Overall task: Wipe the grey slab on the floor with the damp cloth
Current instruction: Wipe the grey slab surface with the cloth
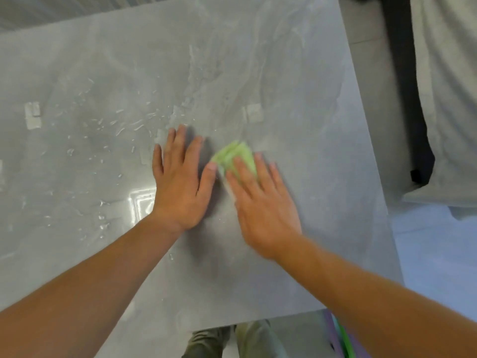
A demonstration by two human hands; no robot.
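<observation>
Underneath, the grey slab (284,73) fills most of the view, its left half wet with drops (103,130). Beyond its right edge lie grey floor (371,86) and a grey sheet (449,99). The left hand (180,192) rests flat, fingers spread. The right hand (263,208), fingers straight, presses the green cloth (233,155) mid-slab.

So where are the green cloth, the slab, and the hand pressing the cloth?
green cloth (232,155): head view, on its exposed folds.
grey slab (296,73): head view, on bare upper-right surface.
right hand (263,205): head view, on its back.
</observation>
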